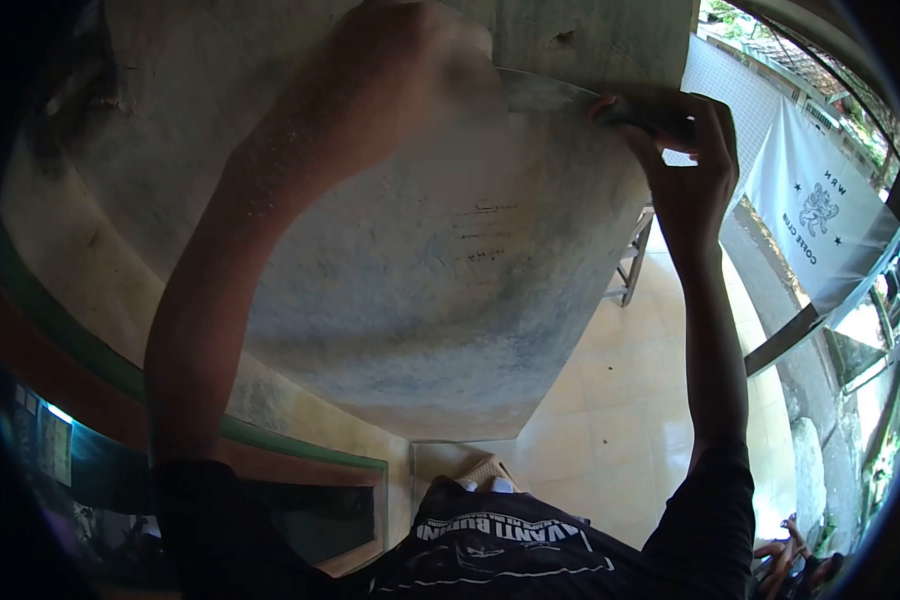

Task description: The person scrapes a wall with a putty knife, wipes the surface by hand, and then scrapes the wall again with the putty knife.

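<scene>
Both my arms are raised against a grey, stained wall [400,290]. My left hand [430,65] is at the wall's upper part, smeared by motion, so its fingers do not show clearly. My right hand [695,145] is at the wall's right edge, fingers curled and thumb toward the wall. A thin, grey, curved-edged strip [550,92] runs along the wall between my two hands, its right end by my right fingertips. What my right fingers close on is dark and I cannot tell what it is. Small handwritten marks [485,232] show on the wall below the strip.
I stand on a woven stool or chair [487,468]. A wooden stand [630,262] is behind the wall on the tiled floor [580,425]. A white banner [815,205] hangs at right. A green-edged window frame [310,440] is at lower left; a person [795,565] is at lower right.
</scene>
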A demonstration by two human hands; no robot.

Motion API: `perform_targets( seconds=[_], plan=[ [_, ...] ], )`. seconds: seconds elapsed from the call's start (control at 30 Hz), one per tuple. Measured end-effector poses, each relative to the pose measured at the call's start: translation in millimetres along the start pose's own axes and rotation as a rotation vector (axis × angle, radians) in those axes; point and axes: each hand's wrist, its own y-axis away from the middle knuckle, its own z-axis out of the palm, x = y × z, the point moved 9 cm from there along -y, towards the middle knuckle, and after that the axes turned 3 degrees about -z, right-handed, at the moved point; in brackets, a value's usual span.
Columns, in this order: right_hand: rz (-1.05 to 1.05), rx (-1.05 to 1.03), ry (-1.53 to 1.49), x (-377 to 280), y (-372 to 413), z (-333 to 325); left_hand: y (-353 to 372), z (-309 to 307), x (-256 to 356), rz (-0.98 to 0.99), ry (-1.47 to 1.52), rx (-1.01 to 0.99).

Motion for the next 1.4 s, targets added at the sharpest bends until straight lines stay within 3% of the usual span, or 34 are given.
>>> perform_targets(
  seconds=[0.07,0.17,0.37,0.47,0.63,0.67,0.77,0.83,1.03,1.1,1.23,1.4],
  plan=[
    [0.215,0.008,-0.032,19.0,8.6,0.8,-2.5,2.8,2.7,0.022,-0.089,-0.037],
    [0.343,-0.025,-0.108,20.4,11.5,1.4,-0.7,8.6,-1.4,0.046,-0.149,-0.061],
    [0.311,-0.063,-0.046,14.8,44.5,5.1,11.7,27.4,-1.4,0.098,-0.147,-0.079],
    [0.269,-0.01,0.115,15.9,23.9,-6.2,-1.6,18.4,2.2,0.085,-0.12,-0.066],
    [0.319,0.063,-0.081,21.9,42.1,-4.5,6.0,17.0,3.4,0.059,-0.036,0.045],
    [0.216,-0.012,0.045,9.3,46.7,-3.3,12.1,23.1,7.5,0.053,-0.065,0.001],
    [0.365,-0.051,-0.021,10.6,63.3,-3.8,21.5,37.7,4.8,0.068,-0.067,-0.06],
    [0.34,-0.042,0.008,11.1,55.5,-9.6,15.5,37.4,4.5,0.096,-0.044,-0.083],
    [0.286,-0.027,0.106,8.8,23.4,-21.7,-8.1,8.5,8.3,0.095,-0.068,0.095],
    [0.334,-0.129,0.1,11.3,43.9,-11.0,7.0,33.7,2.1,0.048,-0.086,-0.094],
    [0.362,-0.133,0.025,15.7,65.5,-3.9,22.5,48.2,1.7,0.075,-0.025,-0.136],
    [0.337,-0.035,0.095,14.2,29.3,-24.1,-13.5,11.1,12.6,0.043,-0.163,0.042]
  ],
)
